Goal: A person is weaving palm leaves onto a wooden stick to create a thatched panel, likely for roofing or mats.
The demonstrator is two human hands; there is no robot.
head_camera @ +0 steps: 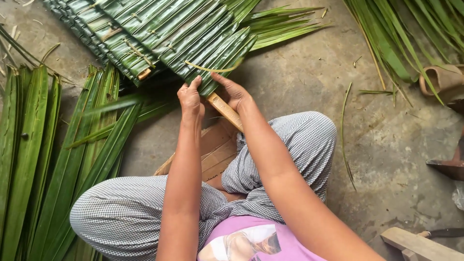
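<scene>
I am pinching the folded palm-leaf panel at twelve o'clock, left hand and right hand both closed on its wooden stick, keeping the folds tight.

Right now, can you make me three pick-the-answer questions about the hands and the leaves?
1. Where is the loose leaf pile?
A. by the person's left knee
B. on the lap
C. on a table

2. What colour are the leaves?
A. brown
B. green
C. yellow

3. What are the hands doing?
A. resting on the knees
B. both on the leaf panel
C. holding a cup

Answers: 1 A, the pile lies on the floor at that side. 2 B, every blade is green. 3 B, the left hand and right hand touch the panel's edge at its stick.
</scene>
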